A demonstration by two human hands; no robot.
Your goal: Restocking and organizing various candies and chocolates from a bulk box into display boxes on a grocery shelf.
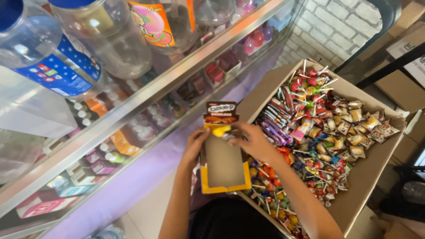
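i'm looking down over both hands, held in front of a glass display case (133,106) with an aluminium frame. my left hand (195,144) is steadying the left edge of a small open cardboard display box (223,166), yellow-rimmed with a brown printed header flap standing up at its far end; the grip is wrapping loosely around that edge, fingers curled on it. my right hand (254,141) is sitting at the upper right corner of the same box, its grip closing on a small yellow wrapped candy (220,130) just under the header flap. the inside of the box is showing bare cardboard. the box is hanging above my lap, touching the near left edge of a large shallow cardboard carton (354,194) that is lying to my right. that carton is holding heaps of wrapped sweets and lollipops (318,110), sorted roughly by colour. big clear plastic jars (48,57) with blue lids are standing on top of the case.
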